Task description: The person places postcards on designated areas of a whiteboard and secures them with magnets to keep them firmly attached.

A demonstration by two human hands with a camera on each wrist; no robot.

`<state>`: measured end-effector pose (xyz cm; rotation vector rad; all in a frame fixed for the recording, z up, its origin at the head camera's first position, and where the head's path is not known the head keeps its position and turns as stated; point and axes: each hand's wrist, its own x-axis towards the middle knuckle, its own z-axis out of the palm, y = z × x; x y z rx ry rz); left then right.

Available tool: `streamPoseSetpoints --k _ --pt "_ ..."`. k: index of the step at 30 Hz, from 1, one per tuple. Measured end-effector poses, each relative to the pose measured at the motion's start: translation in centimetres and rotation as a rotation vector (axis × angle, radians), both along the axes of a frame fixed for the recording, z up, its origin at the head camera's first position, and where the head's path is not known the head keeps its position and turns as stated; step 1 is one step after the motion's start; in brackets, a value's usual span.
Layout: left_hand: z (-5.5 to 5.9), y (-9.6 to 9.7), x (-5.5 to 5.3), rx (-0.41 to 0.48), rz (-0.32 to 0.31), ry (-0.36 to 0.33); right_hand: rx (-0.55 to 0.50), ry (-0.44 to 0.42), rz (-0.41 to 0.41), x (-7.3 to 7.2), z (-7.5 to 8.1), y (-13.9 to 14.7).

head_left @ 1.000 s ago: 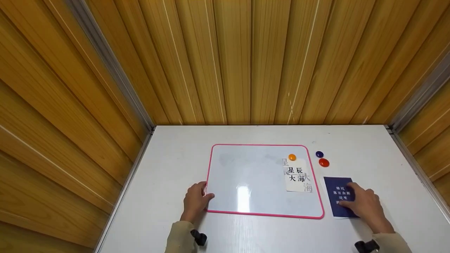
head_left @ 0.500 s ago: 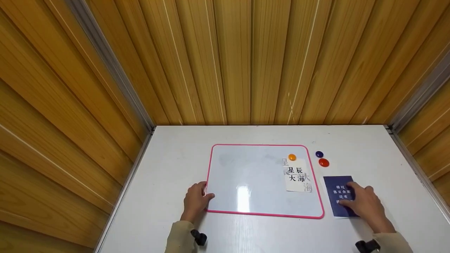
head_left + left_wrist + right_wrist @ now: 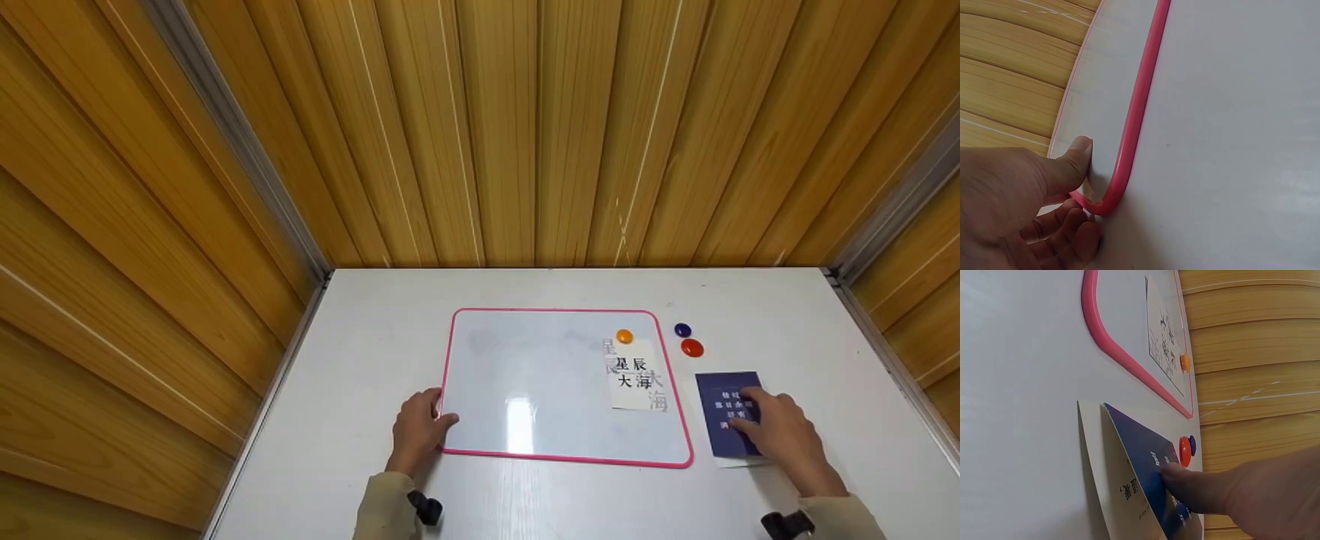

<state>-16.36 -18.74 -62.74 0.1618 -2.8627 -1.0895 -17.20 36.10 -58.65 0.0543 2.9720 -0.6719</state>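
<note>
My left hand (image 3: 420,427) grips the lower left side of a pink-framed whiteboard (image 3: 540,360) lying on the table. In the left wrist view its thumb lies on the board's face, while the other fingers curl at the frame's corner. To the right of the board, my right hand (image 3: 787,439) pinches a dark blue card (image 3: 716,442) with pale writing. The right wrist view shows this card tilted up off a cream card (image 3: 1100,455) beneath it; the fingers behind the blue card are hidden there.
A white card (image 3: 630,397) with black characters lies on the board's right part, an orange round magnet (image 3: 624,337) at its top edge. A red magnet (image 3: 692,348) and a dark blue magnet (image 3: 682,330) sit right of the board. Wood-look panels (image 3: 532,135) stand behind the table.
The blue card has shifted slightly up and right with my right hand, and a pale card edge shows more below it. My left hand and the whiteboard stay in place.
</note>
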Motion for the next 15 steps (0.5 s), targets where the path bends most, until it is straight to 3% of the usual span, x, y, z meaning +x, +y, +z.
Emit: streamPoseSetpoints --k 15 --pt "-0.26 0.01 -0.15 0.001 0.019 -0.022 -0.042 0.078 -0.034 0.01 0.59 -0.08"
